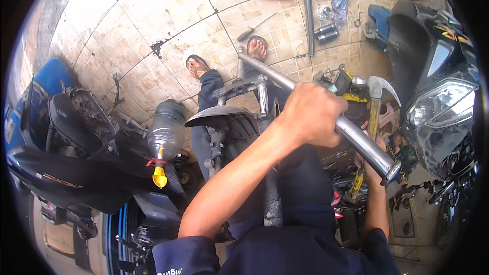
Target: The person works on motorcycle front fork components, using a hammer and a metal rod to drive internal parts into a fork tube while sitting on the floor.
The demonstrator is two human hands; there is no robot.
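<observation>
Above tiled floor (168,15), left hand (311,114) clamps steel tube (356,140); right hand (368,160) grips hammer (374,97).

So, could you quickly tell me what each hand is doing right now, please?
Left hand: closed around the steel tube.
Right hand: mostly hidden behind the tube, gripping the hammer by its handle.

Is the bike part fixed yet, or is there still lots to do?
Not fixed yet. Done: the fork assembly is off a bike and on the person's lap. In hand: the left hand grips a chrome tube, and the right hand holds a claw hammer. Left: loose parts and tools lie across the tiled floor.
</observation>
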